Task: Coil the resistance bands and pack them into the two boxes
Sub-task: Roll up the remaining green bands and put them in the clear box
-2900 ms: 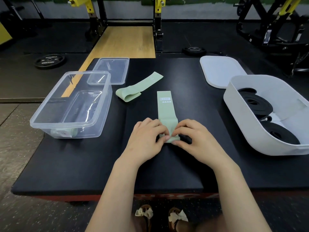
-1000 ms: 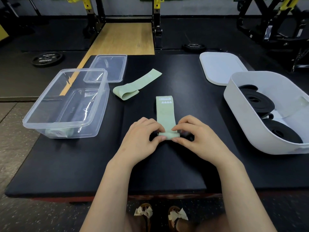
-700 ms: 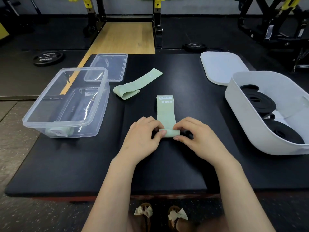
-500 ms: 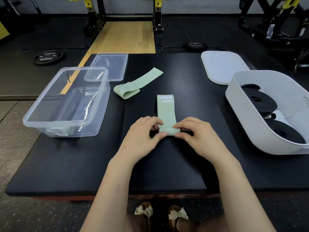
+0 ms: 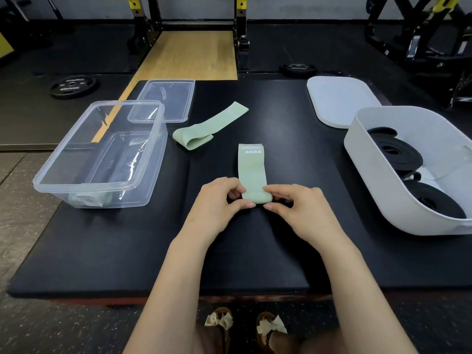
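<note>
A light green resistance band (image 5: pixel 252 169) lies flat on the black table, its near end rolled into a small coil. My left hand (image 5: pixel 217 203) pinches the coil's left side and my right hand (image 5: pixel 298 208) pinches its right side. A second green band (image 5: pixel 209 126) lies loosely folded farther back to the left. The clear plastic box (image 5: pixel 102 154) at the left holds a rolled green band in its near corner. At the right, the white box (image 5: pixel 383 190) holds coiled black bands (image 5: pixel 398 154).
The clear lid (image 5: pixel 163 100) lies behind the clear box and the white lid (image 5: pixel 339 98) behind the white box. The black table's (image 5: pixel 127 251) front edge is near my body. Weight plates and gym racks stand on the floor beyond.
Both hands have rolled the band's near end away from me, so the coil has grown and the flat part has become shorter. The other objects stay put.
</note>
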Available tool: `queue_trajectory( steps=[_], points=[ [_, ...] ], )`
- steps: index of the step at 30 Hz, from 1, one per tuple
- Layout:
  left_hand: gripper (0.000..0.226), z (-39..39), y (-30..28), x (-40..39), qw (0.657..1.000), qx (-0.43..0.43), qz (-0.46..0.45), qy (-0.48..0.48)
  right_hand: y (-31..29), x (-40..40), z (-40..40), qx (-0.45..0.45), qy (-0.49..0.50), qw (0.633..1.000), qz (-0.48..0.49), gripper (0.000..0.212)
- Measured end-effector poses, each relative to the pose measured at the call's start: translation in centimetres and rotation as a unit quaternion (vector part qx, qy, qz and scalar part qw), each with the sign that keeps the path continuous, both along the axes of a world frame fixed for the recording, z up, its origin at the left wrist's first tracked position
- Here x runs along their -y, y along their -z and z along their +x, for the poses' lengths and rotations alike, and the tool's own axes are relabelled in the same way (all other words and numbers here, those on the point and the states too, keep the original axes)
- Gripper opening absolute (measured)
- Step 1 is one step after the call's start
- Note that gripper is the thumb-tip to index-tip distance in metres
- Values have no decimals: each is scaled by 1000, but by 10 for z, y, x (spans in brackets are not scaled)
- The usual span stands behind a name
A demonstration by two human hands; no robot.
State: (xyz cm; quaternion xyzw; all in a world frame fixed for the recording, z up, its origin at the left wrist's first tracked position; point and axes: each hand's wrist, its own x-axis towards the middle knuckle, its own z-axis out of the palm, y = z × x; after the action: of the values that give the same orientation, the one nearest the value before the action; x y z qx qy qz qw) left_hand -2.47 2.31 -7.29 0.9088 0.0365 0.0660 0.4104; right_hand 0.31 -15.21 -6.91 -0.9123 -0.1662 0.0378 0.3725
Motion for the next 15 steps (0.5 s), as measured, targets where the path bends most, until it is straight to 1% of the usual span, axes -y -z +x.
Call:
queue_trajectory(
  steps=[4,9,12,15],
  points=[
    [24,-1,0,-1,1000,5,20,3,1,-3,4,48,-22,999,2,27],
    [32,-3,-2,-3,999,23,26,38,0,0,8,40,-68,997,-14,26],
    [27,-4,-4,-1,997,25,38,61,0,2,9,34,-79,996,-19,26],
    [19,-4,-3,-2,997,23,34,61,-1,2,10,32,-75,997,-17,26]
  ],
)
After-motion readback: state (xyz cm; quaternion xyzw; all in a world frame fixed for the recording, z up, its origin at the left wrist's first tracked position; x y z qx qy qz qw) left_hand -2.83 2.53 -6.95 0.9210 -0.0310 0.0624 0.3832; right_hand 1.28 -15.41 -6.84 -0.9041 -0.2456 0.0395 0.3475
